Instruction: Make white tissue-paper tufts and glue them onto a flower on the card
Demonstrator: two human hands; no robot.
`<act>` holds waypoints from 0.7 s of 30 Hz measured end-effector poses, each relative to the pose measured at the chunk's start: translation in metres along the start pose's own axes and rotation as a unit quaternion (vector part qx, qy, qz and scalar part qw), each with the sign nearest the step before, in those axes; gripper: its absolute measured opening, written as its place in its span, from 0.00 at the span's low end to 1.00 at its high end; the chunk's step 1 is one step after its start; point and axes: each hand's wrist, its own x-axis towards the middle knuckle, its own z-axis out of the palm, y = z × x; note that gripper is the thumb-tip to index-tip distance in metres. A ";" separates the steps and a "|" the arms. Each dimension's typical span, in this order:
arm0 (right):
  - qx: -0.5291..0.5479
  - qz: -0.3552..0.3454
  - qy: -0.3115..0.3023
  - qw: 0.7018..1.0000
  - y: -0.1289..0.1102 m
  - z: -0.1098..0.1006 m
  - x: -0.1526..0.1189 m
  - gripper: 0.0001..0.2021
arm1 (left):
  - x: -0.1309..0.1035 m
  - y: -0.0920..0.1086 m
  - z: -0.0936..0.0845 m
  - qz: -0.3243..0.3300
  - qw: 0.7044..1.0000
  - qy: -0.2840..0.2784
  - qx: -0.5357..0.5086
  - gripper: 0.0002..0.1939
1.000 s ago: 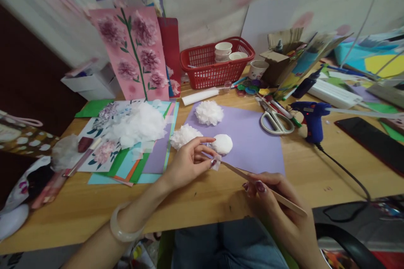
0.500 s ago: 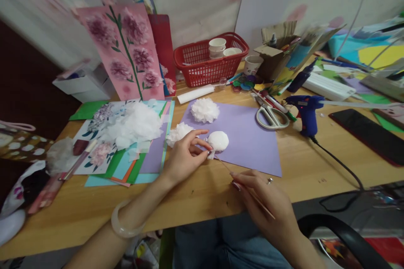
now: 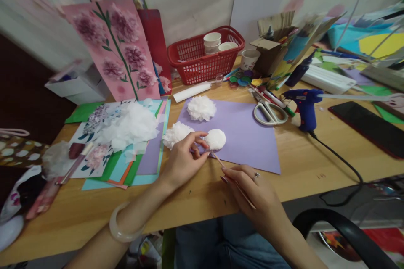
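On the purple sheet (image 3: 249, 134) lies a round white disc (image 3: 216, 139) with a soft, papery surface. My left hand (image 3: 186, 157) is at its left edge, with thumb and fingers closed against the near rim. My right hand (image 3: 249, 189) grips a thin wooden stick (image 3: 217, 159) like a pen, its tip touching the near edge of the disc by my left thumb. Two fluffy white paper flowers sit close by: one flower (image 3: 201, 108) behind the disc, another flower (image 3: 176, 133) partly behind my left hand.
White tissue pieces (image 3: 129, 126) are heaped on coloured papers at left. Scissors (image 3: 269, 111), a blue glue gun (image 3: 304, 107) with its cord and a phone (image 3: 369, 128) lie to the right. A red basket (image 3: 205, 63) with cups and a pink flower picture (image 3: 116, 50) stand behind.
The stick's tip and my right hand have moved left and up to the disc's edge. The small tissue flap at my left fingertips now lies against the rim. The view has shifted slightly.
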 end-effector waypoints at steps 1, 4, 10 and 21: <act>-0.005 -0.001 -0.002 1.000 0.000 0.000 0.000 0.07 | -0.001 -0.001 -0.001 0.014 1.000 0.008 0.012 0.19; -0.023 -0.008 -0.004 1.000 0.001 0.001 -0.001 0.08 | -0.005 -0.004 -0.007 0.051 0.997 0.033 0.042 0.16; -0.055 -0.012 -0.005 0.998 0.001 0.006 -0.001 0.09 | -0.011 -0.011 -0.013 0.075 0.981 0.023 0.179 0.06; -0.116 -0.017 0.008 0.993 -0.009 0.020 0.004 0.07 | -0.010 -0.012 -0.015 0.064 0.947 -0.055 0.310 0.12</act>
